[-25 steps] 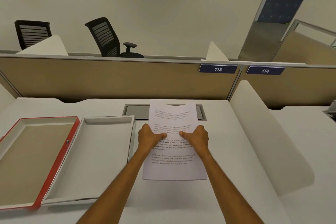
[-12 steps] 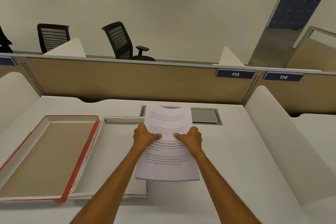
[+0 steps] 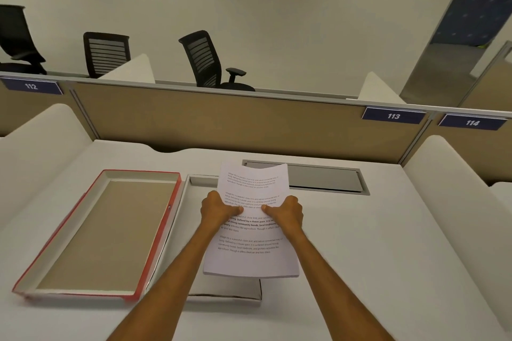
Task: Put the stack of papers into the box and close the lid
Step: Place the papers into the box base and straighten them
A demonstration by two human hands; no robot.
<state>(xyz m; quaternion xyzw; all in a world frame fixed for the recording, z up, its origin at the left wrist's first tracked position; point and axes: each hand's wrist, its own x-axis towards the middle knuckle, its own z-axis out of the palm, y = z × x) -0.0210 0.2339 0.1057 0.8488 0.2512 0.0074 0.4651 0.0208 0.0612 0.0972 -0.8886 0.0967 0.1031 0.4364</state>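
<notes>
- A person's left hand [image 3: 219, 209] is gripping the left edge of a thick stack of white printed paper sheets [image 3: 250, 246], thumb lying across the printed top sheet.
- The right hand [image 3: 285, 212] is gripping the stack's right edge in the same manner, thumb on top; both hands are closed on the stack near its middle.
- The stack is being held above the white desk [image 3: 360, 243], its far end curling slightly upward, its near end hanging over the right side of the shallow white cardboard box tray [image 3: 177, 232].
- The box tray is lying open on the desk, partly hidden behind the left forearm and the stack.
- The red-edged cardboard lid with a brown inner panel [image 3: 99, 232] is lying inside-up, touching the tray's left side.
- A grey metal cable hatch [image 3: 324, 178] is sitting flush in the desk beyond the stack.
- A tan partition panel [image 3: 221, 124] is standing along the desk's far edge, carrying a blue plate reading 113 [image 3: 393, 116].
</notes>
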